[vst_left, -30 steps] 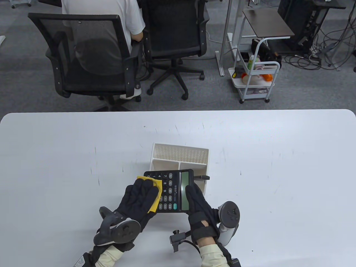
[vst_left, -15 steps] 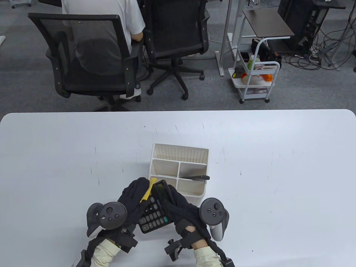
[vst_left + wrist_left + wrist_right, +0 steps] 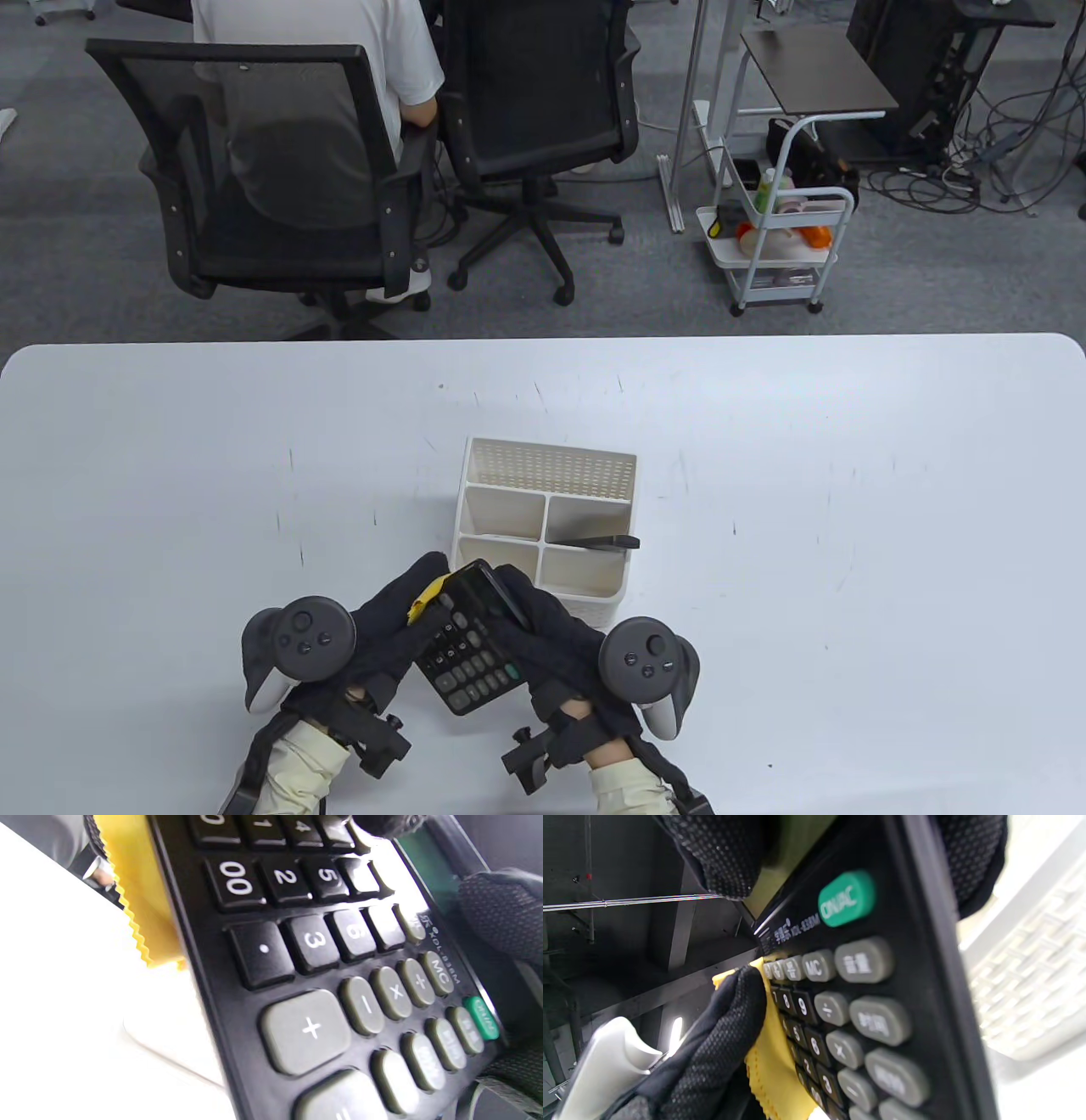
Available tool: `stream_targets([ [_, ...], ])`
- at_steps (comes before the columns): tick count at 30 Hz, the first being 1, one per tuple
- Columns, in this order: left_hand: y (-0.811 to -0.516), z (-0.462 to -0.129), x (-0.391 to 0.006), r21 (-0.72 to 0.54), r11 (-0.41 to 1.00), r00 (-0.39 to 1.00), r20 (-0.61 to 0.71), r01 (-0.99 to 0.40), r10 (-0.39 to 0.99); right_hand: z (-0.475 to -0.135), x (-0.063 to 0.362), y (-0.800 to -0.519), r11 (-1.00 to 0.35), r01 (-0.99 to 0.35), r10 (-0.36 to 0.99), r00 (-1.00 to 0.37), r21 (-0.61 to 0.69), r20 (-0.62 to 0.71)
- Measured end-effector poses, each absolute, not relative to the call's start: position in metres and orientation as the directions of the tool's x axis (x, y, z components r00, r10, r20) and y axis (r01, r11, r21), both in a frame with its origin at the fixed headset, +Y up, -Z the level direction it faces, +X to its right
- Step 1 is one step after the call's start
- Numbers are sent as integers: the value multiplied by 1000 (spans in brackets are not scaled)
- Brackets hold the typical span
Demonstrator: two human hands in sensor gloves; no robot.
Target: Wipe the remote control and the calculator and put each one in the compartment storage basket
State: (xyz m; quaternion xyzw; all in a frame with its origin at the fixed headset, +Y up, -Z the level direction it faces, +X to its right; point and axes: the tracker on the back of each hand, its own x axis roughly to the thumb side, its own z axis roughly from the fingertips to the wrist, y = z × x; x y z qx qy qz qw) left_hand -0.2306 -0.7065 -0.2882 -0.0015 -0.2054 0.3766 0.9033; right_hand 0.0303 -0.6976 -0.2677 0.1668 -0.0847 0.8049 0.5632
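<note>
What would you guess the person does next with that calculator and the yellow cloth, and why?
Probably drag the yellow cloth along the calculator's left edge. The right hand grips the calculator tilted, off the table, while the left hand presses the cloth against that side, so wiping looks unfinished. The storage basket already holds a dark object, likely the remote.

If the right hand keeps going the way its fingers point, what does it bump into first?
Probably the near wall of the white storage basket. The right hand points up-left, gripping the calculator, which would likely touch first; depth is unclear.
</note>
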Motion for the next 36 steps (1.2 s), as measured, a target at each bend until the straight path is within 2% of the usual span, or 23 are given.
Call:
stream_targets([
  [5, -706, -292, -237, -246, 723, 641, 340, -646, 688, -272, 38, -696, -287, -955, 898, -243, 69, 367],
  [9, -702, -292, -240, -233, 700, 608, 360, -675, 707, -275, 44, -699, -227, -971, 910, -186, 69, 369],
  [12, -696, -289, -240, -162, 680, 589, 384, -715, 711, -278, 46, -703, -171, -982, 921, -131, 77, 367],
  [18, -676, -274, -243, 103, 722, 677, 457, -685, 577, -281, 54, -709, -144, -985, 931, -102, 98, 350],
  [21, -670, -267, -244, 255, 732, 743, 468, -632, 479, -282, 55, -718, -79, -990, 959, -44, 113, 280],
  [23, -668, -262, -245, 338, 735, 781, 472, -588, 408, -282, 54, -723, -87, -991, 978, -65, 105, 196],
  [28, -667, -255, -238, 419, 725, 797, 525, -547, 297, -281, 47, -727, -127, -977, 987, -107, 172, 118],
  [36, -669, -243, -210, 520, 780, 830, 558, -349, -1, -279, 50, -728, 145, -987, 987, 148, 67, 56],
])
